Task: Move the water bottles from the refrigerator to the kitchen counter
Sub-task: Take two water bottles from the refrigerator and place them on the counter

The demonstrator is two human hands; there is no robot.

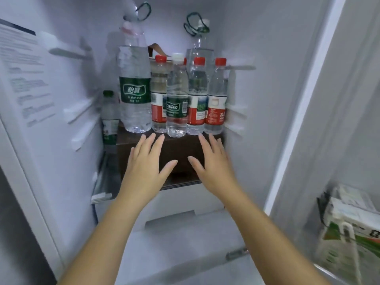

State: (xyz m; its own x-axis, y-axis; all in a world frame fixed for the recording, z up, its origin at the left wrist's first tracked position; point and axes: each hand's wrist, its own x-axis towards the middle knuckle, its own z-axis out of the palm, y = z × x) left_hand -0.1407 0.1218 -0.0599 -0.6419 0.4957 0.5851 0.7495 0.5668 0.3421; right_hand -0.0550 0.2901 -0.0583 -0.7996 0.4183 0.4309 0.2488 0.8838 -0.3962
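Inside the open refrigerator, several water bottles stand on a dark brown box (178,153). A large green-label bottle (134,87) is at the left. A white-capped green-label bottle (176,99) stands in front, between red-label bottles (158,95) (197,99) (216,101). Another large bottle (200,46) stands behind them. A small green-capped bottle (110,116) stands lower, left of the box. My left hand (147,167) and my right hand (213,165) reach toward the row with fingers straight, just below the bottles, touching nothing.
The refrigerator's white side walls (61,112) carry shelf rails on both sides. White drawers (185,235) sit below the box. The open door at the right holds a green and white carton (353,229) in its shelf.
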